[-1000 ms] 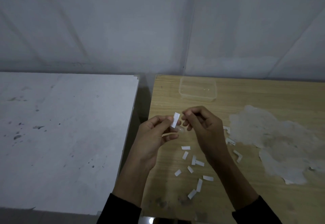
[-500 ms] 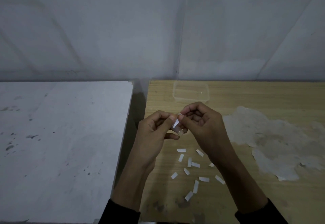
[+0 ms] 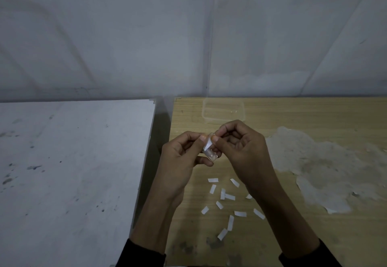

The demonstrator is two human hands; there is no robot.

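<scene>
My left hand [image 3: 180, 157] holds a small clear vial [image 3: 210, 153] above the wooden table [image 3: 303, 235], its fingers curled round it. A small white paper strip [image 3: 207, 145] lies against the vial's side. My right hand [image 3: 240, 147] pinches the strip's top between thumb and forefinger, right at the vial. Both hands meet over the table's left part. Several more white paper strips [image 3: 228, 197] lie scattered on the wood below the hands.
A clear plastic container [image 3: 223, 109] stands at the back of the wooden table, just beyond my hands. A pale worn patch [image 3: 324, 168] covers the table's right side. A white spotted table [image 3: 73, 172] stands to the left across a dark gap.
The strip stood up free in my left fingers a second ago. My right hand has closed in and now pinches it against the vial. The view has shifted slightly.
</scene>
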